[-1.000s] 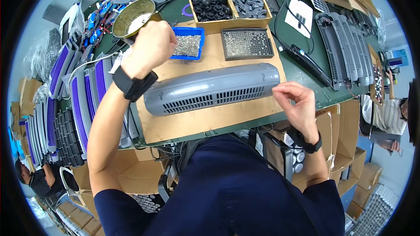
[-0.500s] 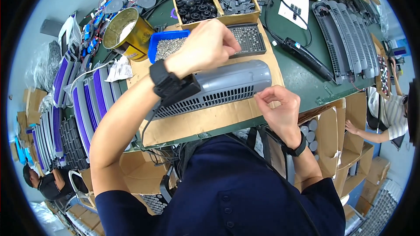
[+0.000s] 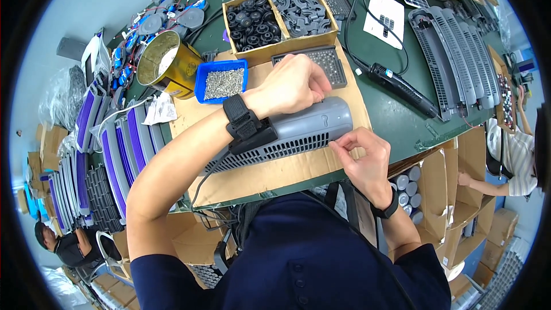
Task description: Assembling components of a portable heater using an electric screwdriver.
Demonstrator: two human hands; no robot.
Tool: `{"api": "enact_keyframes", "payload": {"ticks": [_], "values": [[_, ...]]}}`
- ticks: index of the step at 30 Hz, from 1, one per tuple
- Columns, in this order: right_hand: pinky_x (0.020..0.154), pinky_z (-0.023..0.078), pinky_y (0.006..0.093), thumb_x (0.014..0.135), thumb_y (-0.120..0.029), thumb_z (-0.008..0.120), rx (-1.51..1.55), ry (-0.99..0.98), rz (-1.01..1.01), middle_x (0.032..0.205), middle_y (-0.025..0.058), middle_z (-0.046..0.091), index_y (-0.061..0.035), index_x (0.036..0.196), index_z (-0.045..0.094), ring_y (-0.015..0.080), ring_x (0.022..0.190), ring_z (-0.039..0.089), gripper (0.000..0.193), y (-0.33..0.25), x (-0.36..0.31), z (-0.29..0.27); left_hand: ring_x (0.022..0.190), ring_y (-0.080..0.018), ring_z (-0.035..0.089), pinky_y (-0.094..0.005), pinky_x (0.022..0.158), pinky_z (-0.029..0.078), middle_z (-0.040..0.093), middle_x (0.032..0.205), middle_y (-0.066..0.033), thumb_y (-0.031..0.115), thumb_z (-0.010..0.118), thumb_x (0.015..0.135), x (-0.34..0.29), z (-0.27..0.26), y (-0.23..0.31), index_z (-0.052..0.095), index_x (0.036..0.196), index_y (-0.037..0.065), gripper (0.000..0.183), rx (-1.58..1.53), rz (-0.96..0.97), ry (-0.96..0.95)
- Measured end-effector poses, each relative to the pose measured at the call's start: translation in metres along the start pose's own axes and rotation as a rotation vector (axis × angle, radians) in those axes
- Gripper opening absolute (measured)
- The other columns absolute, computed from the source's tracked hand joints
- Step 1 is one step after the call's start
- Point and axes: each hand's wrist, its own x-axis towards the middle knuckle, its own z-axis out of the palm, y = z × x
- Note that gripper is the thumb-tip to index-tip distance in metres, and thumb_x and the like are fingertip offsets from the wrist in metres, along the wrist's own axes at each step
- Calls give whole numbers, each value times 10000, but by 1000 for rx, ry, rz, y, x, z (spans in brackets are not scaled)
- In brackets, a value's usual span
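A long grey plastic housing [image 3: 304,119] with a row of slots along its near side lies on a cardboard sheet [image 3: 270,185]. My left hand [image 3: 291,84] reaches across it, fingers pinched by its far right edge. Whatever the fingertips hold is too small to make out. Beside the near right corner of the housing, my right hand [image 3: 368,158] is closed in a pinch, thumb and forefinger close to the slotted side; its contents are hidden as well. Just beyond my left hand lies a dark tray [image 3: 342,72] of small round pieces.
A blue tray [image 3: 200,86] of screws and a yellow tin [image 3: 186,74] stand left of the work. Behind sits a divided box [image 3: 258,56] of black wheels and grey brackets. A black power screwdriver [image 3: 404,92] with its cable lies right, near stacked grey slotted panels [image 3: 453,57].
My left hand has moved rightward and nearer, from over the tray of small pieces to the housing's far edge. My right hand stays pinched by the near corner. The view has shifted slightly.
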Motion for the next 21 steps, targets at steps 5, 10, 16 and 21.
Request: {"api": "enact_keyframes", "payload": {"ticks": [5,10,16,21], "values": [[538,488,264,710,31,752,15,5,-10,666,82,618,2,718,603,170,563,605,151,3,-1,0,754,-156,702,-280,698,544,719,786,-114,-5,668,739,2,0,8,725,911,8,181,73,51,-7],[554,493,261,720,31,743,28,-51,-33,662,79,615,1,739,619,170,575,610,130,5,4,-11,758,-202,707,-304,714,550,718,795,-133,-35,608,755,-1,3,4,718,951,4,228,98,141,-5],[736,509,353,763,-88,741,-367,53,-139,919,159,631,-24,1051,631,294,825,632,314,48,75,-88,964,-317,667,-370,854,511,678,1032,-215,88,662,813,-45,-6,7,566,1263,19,465,87,93,-54],[767,483,449,787,-274,743,-705,-259,-62,956,203,597,-59,1238,530,390,883,596,543,109,97,-108,1039,-386,588,-449,865,476,577,1181,-218,325,832,647,-104,0,-5,398,1387,56,900,447,176,49]]}}
